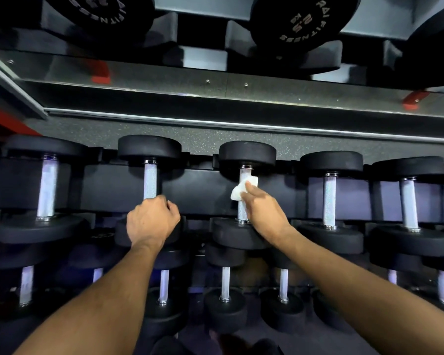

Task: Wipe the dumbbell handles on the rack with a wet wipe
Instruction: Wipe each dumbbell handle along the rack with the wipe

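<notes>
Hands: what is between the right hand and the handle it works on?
In the head view, the white wet wipe lies between the right hand and the dumbbell handle, pressed onto its upper part.

Your wet wipe [242, 189] is white against the silver, finely knurled handle [243, 212] it touches. The dumbbell heads [247, 153] are matte black, the rack [195, 190] behind them black too. The floor [203, 138] is dark grey with pale speckles (a fine scatter), and the rack feet [101, 73] are red.
</notes>
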Tool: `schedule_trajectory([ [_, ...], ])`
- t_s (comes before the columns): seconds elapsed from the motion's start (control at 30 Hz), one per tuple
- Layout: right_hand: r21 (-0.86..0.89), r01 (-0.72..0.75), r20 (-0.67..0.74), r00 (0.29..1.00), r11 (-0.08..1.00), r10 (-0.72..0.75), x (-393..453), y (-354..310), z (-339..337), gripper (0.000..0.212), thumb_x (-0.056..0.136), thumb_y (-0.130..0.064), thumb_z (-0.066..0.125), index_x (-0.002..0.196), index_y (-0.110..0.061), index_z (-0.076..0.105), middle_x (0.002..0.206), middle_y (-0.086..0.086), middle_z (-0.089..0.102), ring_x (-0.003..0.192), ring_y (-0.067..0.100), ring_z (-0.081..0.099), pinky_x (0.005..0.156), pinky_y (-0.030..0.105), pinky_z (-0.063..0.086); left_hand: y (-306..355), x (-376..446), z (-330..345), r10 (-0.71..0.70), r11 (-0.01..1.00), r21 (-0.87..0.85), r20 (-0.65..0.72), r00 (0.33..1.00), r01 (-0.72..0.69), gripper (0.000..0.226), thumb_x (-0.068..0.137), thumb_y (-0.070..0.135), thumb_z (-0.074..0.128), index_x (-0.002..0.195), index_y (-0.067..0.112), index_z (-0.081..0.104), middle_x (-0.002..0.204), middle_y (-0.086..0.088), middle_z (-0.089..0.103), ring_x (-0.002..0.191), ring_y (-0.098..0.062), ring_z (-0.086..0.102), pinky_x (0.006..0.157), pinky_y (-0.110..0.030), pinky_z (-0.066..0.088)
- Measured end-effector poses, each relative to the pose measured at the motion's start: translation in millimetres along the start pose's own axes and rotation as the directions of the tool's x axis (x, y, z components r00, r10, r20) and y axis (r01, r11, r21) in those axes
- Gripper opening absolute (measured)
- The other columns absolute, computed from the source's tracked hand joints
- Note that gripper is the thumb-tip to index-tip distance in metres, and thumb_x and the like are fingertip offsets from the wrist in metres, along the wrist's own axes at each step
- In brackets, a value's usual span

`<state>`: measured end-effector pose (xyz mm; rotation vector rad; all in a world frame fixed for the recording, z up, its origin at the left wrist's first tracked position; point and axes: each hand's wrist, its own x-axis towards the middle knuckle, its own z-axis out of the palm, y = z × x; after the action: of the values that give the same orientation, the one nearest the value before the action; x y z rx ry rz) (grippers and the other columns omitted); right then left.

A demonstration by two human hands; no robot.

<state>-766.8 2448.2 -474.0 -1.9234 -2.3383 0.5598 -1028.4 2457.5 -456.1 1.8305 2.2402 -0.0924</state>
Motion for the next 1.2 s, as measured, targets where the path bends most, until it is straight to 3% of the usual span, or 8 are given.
schedule_trajectory([
  [0.07, -0.067, 0.101, 0.011, 0.995, 0.993, -0.100, 5, 12, -5, 0.020, 0.088, -0.003, 0.055, 0.105, -0.007, 0.064, 0.142, 0.009, 0.051, 0.132, 0.031, 0.047, 0.092, 0.042, 0.054, 1, 0, 0, 0.004, 1.000, -0.003, -0.003, 1.000, -0.004, 0.029, 0.089, 0.035, 0.049, 0.075, 0.014, 0.063, 0.070, -0.011, 0.065, 0.067, -0.038, 0.063, 0.062, -0.036, 0.046],
  [0.17, -0.161, 0.275, -0.001, 0.960, 0.948, -0.279, 30, 23, -9, 0.017, 0.090, -0.008, 0.058, 0.103, -0.007, 0.068, 0.133, 0.009, 0.059, 0.137, 0.029, 0.043, 0.105, 0.037, 0.047, 1, 1, -1, 0.000, 1.000, -0.004, -0.007, 1.000, 0.000, 0.029, 0.088, 0.035, 0.050, 0.075, 0.014, 0.064, 0.072, -0.012, 0.067, 0.069, -0.038, 0.064, 0.065, -0.037, 0.049],
  [0.23, -0.169, 0.322, 0.015, 0.946, 0.932, -0.324, 37, 21, -4, 0.014, 0.088, -0.009, 0.062, 0.100, -0.009, 0.069, 0.122, 0.008, 0.064, 0.130, 0.028, 0.050, 0.109, 0.033, 0.041, 1, 1, -1, -0.008, 1.000, -0.009, -0.006, 1.000, 0.008, 0.029, 0.088, 0.035, 0.049, 0.075, 0.013, 0.064, 0.073, -0.013, 0.067, 0.070, -0.039, 0.064, 0.066, -0.038, 0.050],
  [0.4, -0.229, 0.490, 0.287, 0.860, 0.841, -0.423, 35, 8, 3, 0.007, 0.073, -0.020, 0.073, 0.074, -0.021, 0.067, 0.076, -0.004, 0.065, 0.091, 0.023, 0.063, 0.085, 0.030, 0.053, 0, 1, -1, -0.015, 1.000, -0.022, -0.006, 1.000, 0.015, 0.029, 0.089, 0.035, 0.049, 0.074, 0.014, 0.063, 0.071, -0.012, 0.066, 0.067, -0.038, 0.062, 0.064, -0.037, 0.049],
  [0.57, -0.443, 0.447, 0.267, 0.893, 0.777, -0.362, 62, 3, -18, 0.010, 0.072, -0.019, 0.069, 0.080, -0.014, 0.073, 0.081, 0.004, 0.069, 0.092, 0.028, 0.065, 0.100, 0.038, 0.048, -1, 2, 1, -0.010, 1.000, -0.016, -0.013, 1.000, 0.010, 0.029, 0.090, 0.034, 0.049, 0.072, 0.015, 0.061, 0.068, -0.009, 0.064, 0.057, -0.031, 0.046, 0.059, -0.034, 0.041],
  [0.77, -0.480, 0.566, 0.614, 0.762, 0.671, -0.204, 54, -32, -12, 0.025, 0.091, -0.024, 0.051, 0.106, -0.017, 0.070, 0.114, 0.004, 0.071, 0.109, 0.023, 0.063, 0.102, 0.033, 0.038, 0, 1, -1, -0.010, 1.000, -0.013, -0.012, 1.000, 0.010, 0.029, 0.089, 0.035, 0.049, 0.072, 0.015, 0.060, 0.068, -0.010, 0.065, 0.063, -0.036, 0.060, 0.059, -0.035, 0.045],
  [0.97, -0.630, 0.457, 0.562, 0.826, 0.628, -0.038, 87, -39, -22, 0.034, 0.096, -0.025, 0.047, 0.124, -0.019, 0.065, 0.129, 0.001, 0.064, 0.121, 0.023, 0.058, 0.107, 0.036, 0.034, 0, 0, -2, -0.022, 1.000, -0.012, 0.022, 1.000, 0.022, 0.029, 0.089, 0.036, 0.049, 0.068, 0.016, 0.055, 0.067, -0.009, 0.064, 0.064, -0.036, 0.062, 0.059, -0.035, 0.047],
  [1.2, -0.545, 0.592, 0.677, 0.729, 0.594, -0.105, 69, -39, -7, 0.032, 0.097, -0.025, 0.045, 0.121, -0.019, 0.065, 0.127, 0.004, 0.065, 0.117, 0.024, 0.061, 0.104, 0.035, 0.034, 0, 1, -5, -0.024, 0.999, -0.028, 0.041, 0.999, 0.025, 0.030, 0.089, 0.036, 0.048, 0.067, 0.017, 0.051, 0.066, -0.008, 0.064, 0.063, -0.035, 0.063, 0.062, -0.037, 0.054],
])
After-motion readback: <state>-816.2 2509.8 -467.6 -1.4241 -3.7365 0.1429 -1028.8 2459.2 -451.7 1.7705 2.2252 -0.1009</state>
